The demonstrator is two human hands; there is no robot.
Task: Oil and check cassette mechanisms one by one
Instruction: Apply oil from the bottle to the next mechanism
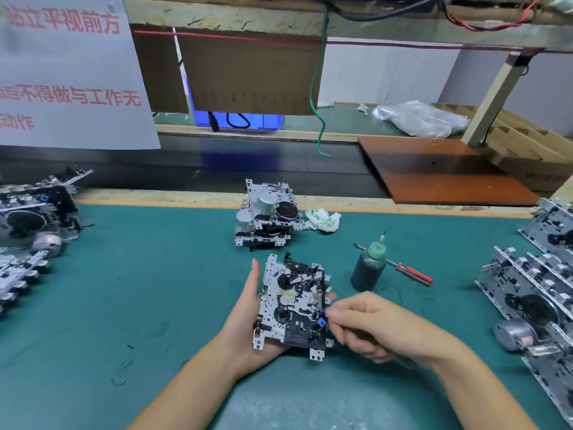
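The left hand [248,308] lies palm up just above the worktop [148,290], forearm coming in from 7 o'clock. It cradles a mechanism [294,305] from below: the thumb stands straight along the plate's left edge, and a fingertip shows past the right edge, so the fingers wrap under it. The mechanism sits face up, tilted slightly, its black reel hubs and a small blue part on view.

The right hand [372,324] reaches in from 5 o'clock, wrist bent inward. Its fingers are curled, the thumb and forefinger tips meeting at the mechanism's right edge beside the blue part. Motion blur hides whether they pinch a part of it or only touch it.

At 2 o'clock from the hands an oil bottle [369,268] stands upright with a green cap and a needle tip. A screwdriver [403,268] with a red handle lies flat behind it, partly hidden by the bottle. At 12 o'clock a stack [268,215] of mechanisms sits near the worktop's far edge, silver motors facing up, with a crumpled wrapper [322,220] just beside it at its right.

At 3 o'clock a row [533,293] of mechanisms stands on edge. At 9 o'clock a pile [34,225] of more mechanisms lies heaped. Beyond the far edge runs a dark belt [217,169], with a brown board [440,172] resting on it at 1 o'clock. A white sign [68,72] with red characters hangs at 10 o'clock.
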